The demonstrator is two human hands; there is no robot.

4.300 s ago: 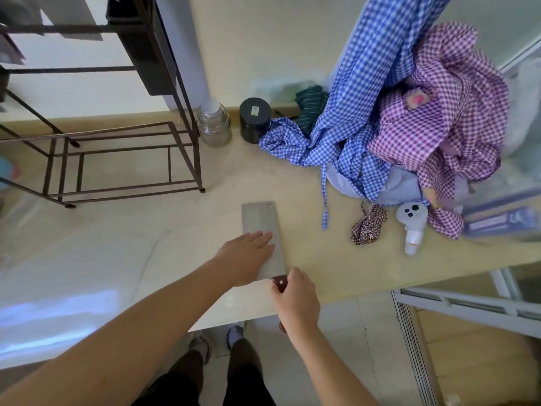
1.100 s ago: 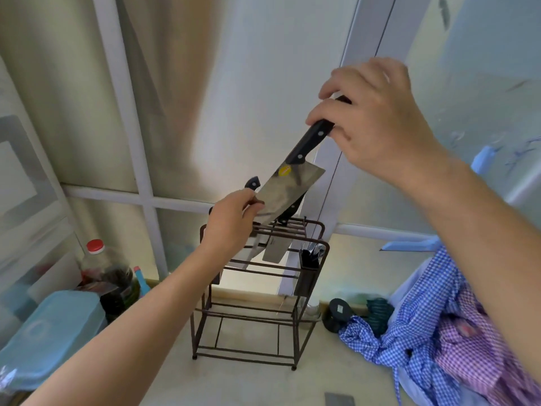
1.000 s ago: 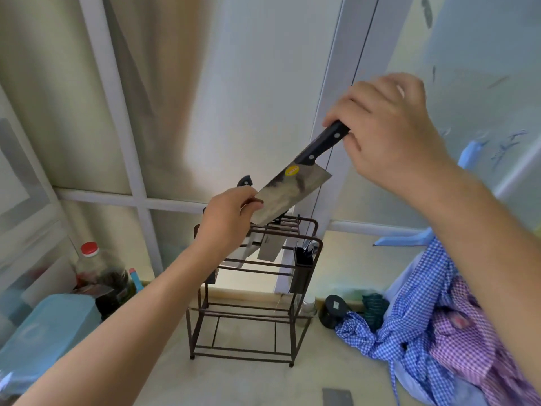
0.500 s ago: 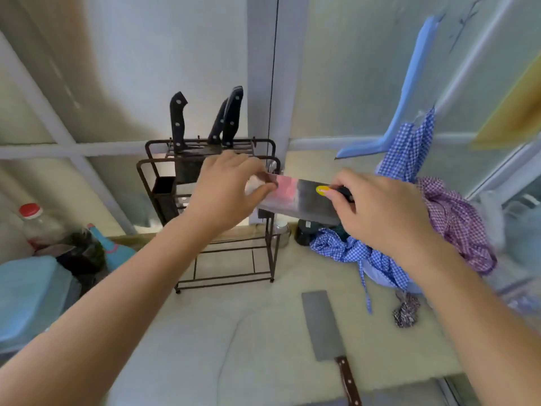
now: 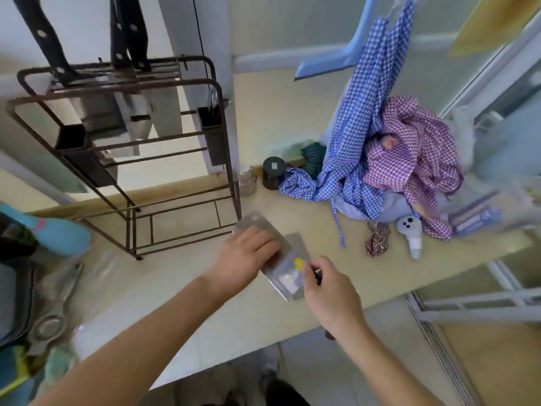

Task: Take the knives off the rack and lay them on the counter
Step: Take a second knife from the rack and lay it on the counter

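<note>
A cleaver with a yellow sticker [image 5: 282, 273] lies low over the beige counter [image 5: 181, 294], on top of another cleaver [image 5: 301, 249] whose blade shows beneath it. My right hand [image 5: 328, 291] grips its black handle. My left hand [image 5: 246, 259] rests flat on the blade. The brown wire rack [image 5: 123, 118] stands at the back left with three black-handled knives [image 5: 128, 30] still upright in its slots.
Blue and purple checked clothes [image 5: 395, 159] are piled at the right, with a small white spray bottle [image 5: 414, 238] in front. Two jars [image 5: 272, 171] stand by the rack's foot. A metal strainer [image 5: 55, 303] and a teal container [image 5: 58, 235] sit at the left. The counter's front edge is near my hands.
Both hands have brought the stickered cleaver down from in front of the rack to the counter, onto the cleaver laid earlier. The view has tilted downward.
</note>
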